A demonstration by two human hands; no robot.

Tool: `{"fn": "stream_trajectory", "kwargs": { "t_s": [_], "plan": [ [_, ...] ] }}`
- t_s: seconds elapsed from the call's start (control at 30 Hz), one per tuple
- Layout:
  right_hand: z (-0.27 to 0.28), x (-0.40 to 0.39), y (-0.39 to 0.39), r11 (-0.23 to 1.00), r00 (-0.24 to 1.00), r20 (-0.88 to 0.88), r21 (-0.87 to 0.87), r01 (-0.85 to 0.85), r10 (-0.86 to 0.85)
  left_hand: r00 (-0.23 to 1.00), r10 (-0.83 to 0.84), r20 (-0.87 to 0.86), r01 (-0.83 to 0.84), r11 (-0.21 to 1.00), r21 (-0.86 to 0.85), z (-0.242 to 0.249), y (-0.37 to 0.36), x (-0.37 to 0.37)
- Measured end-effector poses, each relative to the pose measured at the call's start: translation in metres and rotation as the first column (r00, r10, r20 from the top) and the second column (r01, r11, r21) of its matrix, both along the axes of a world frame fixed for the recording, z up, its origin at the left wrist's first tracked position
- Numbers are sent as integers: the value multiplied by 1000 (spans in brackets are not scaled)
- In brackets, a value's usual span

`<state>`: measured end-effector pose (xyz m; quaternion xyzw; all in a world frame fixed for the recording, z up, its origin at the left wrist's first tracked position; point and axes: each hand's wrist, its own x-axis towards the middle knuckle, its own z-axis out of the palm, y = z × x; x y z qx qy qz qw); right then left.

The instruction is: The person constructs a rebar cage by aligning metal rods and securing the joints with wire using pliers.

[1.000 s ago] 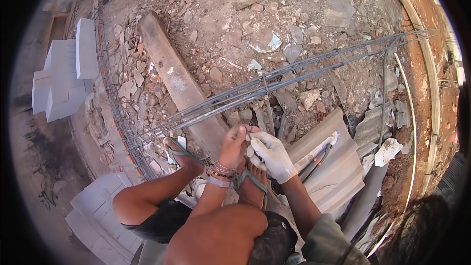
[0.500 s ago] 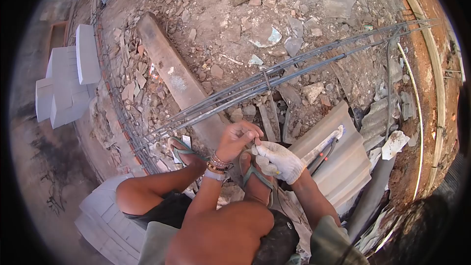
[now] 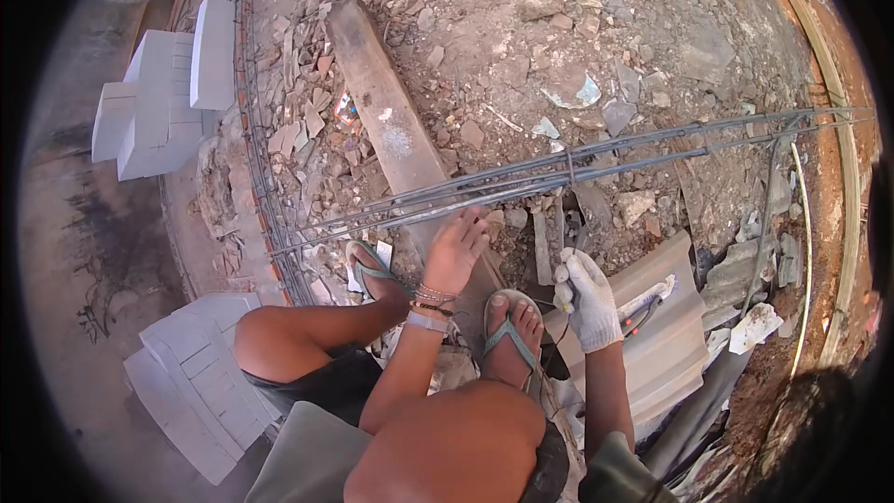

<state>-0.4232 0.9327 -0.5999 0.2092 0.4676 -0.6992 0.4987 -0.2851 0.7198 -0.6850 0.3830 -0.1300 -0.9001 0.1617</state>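
My bare left hand (image 3: 454, 250), with bracelets at the wrist, is open with its fingers stretched toward the near side of a bundle of steel rebar (image 3: 521, 183). On my right hand (image 3: 589, 303) is a white knitted glove, its fingers curled together in a pinch. A thin dark strand shows above those fingertips; I cannot tell what the glove holds. The bundle runs across in front of both hands, bound by a wire tie (image 3: 571, 168). Beside the glove, a dark tool with red marks (image 3: 643, 319) lies on a corrugated sheet (image 3: 666, 349).
A long wooden plank (image 3: 396, 116) slants under the rebar over broken rubble (image 3: 503, 65). Pale blocks are stacked at left (image 3: 163, 102) and lower left (image 3: 200, 368). My sandalled feet (image 3: 512, 340) stand close to the hands. A long timber (image 3: 843, 168) runs down the right.
My hands, close together before, have moved apart: the left has opened out and the gloved right has shifted rightward, upright. The view has swung, so the ground appears lower and further right.
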Motion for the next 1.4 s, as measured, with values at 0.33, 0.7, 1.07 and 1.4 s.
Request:
{"fn": "stream_trajectory", "kwargs": {
  "t_s": [0.33,0.7,1.07,1.4],
  "plan": [
    [-6,7,0,998,999,-33,63,-9,11,922,373,106,-367,927,-77,-30,-26,-19],
    [1,3,-7,998,997,-66,65,-23,27,756,516,402,-378,846,-376,-30,-44,-14],
    [0,3,-21,995,995,-58,65,-81,85,701,364,613,-3,862,-508,-18,-68,-8],
    [1,1,-37,990,984,-125,65,-122,129,900,235,366,-124,946,-301,-26,-61,5]
  ]
}}
